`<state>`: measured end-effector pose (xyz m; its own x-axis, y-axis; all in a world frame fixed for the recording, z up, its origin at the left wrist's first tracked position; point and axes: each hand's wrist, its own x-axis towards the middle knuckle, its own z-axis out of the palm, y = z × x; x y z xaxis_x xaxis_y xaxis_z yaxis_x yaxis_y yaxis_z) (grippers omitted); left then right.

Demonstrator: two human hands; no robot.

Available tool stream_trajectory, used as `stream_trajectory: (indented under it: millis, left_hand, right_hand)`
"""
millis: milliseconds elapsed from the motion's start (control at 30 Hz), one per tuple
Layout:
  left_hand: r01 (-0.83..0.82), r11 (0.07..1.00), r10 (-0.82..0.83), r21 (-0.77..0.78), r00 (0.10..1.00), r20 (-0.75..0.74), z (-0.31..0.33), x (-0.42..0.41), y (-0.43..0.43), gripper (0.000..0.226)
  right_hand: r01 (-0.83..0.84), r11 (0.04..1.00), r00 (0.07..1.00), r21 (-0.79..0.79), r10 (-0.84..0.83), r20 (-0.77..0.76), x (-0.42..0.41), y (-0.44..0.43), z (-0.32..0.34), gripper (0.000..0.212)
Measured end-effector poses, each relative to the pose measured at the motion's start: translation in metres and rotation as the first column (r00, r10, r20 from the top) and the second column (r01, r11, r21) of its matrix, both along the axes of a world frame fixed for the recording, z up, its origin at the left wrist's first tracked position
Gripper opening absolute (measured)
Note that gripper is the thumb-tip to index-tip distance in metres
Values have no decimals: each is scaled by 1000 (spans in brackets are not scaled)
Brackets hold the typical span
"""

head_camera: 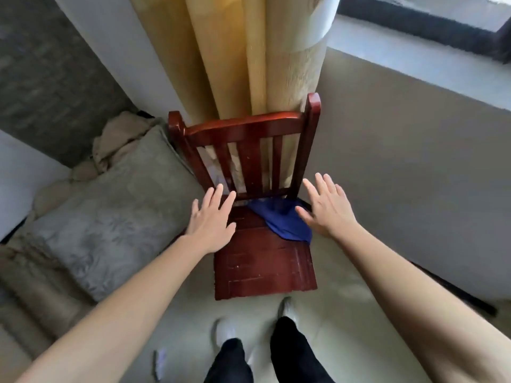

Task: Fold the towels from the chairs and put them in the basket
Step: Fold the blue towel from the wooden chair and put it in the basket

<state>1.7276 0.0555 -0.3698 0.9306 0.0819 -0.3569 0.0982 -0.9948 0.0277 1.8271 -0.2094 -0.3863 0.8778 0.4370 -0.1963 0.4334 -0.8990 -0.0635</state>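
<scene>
Head view, one entry: red wooden chair point(262, 261) backed against yellow curtain point(221, 51); blue towel point(279, 222) crumpled at the seat's rear right corner, probably left there for folding. Left hand point(211, 219) and right hand point(327, 208) flank it, fingers spread flat, grasping nothing; whether the right thumb touches the cloth is unclear. Basket not visible.

One wide head-worn view, forward and steeply down, close over a wooden chair point(262, 266).
</scene>
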Motion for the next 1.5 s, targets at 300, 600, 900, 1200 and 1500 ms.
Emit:
stream_trajectory:
  millis: [300, 600, 900, 1200, 1500]
  left_hand:
    - [-84, 991, 58, -102, 970, -238, -202, 34, 5, 76]
    - [-492, 823, 339, -284, 826, -450, -341, 13, 6, 71]
    - [-849, 175, 750, -498, 443, -491, -359, 30, 1, 45]
    - [-819, 81, 752, -569, 425, -504, -383, 39, -16, 8]
    - [-751, 602, 670, -271, 660, -338, -386, -36, 25, 16]
  right_hand:
    - [92, 996, 957, -21, -94, -275, 17, 17, -191, 70]
    - [191, 981, 934, 40, -170, -315, 3, 56, -343, 71]
    - [-115, 984, 969, 139, 142, -203, -84, 67, -367, 57]
    - [-5, 962, 763, 275, 181, -620, -95, 60, -340, 43]
    - [468, 879, 840, 94, -409, -357, -43, 66, -350, 64]
